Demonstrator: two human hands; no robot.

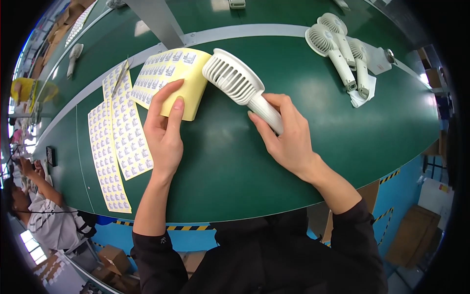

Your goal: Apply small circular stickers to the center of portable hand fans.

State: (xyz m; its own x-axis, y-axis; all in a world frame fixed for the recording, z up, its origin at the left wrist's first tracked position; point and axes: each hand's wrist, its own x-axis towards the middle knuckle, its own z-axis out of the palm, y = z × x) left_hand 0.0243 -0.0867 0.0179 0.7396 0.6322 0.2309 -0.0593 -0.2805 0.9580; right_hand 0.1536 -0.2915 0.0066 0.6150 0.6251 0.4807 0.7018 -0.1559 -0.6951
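My left hand (166, 125) pinches a curled yellow sticker sheet (195, 100) between thumb and fingers, its rows of small grey-printed labels facing up and away. In my right hand (290, 132) is a white handheld fan (234, 76), gripped by its handle. The fan tilts up to the left, its slatted head close beside the sheet's right edge; I cannot tell whether they touch. Two more sticker sheets (128, 142) lie overlapping on the green table left of my left hand. Tweezers (119, 81) rest on their far end.
Several white handheld fans (338, 54) lie grouped at the far right of the green table (230, 181). Another fan (74, 59) lies at the far left. A grey metal post (159, 24) rises beyond the sheets. A co-worker (46, 215) sits at the left edge.
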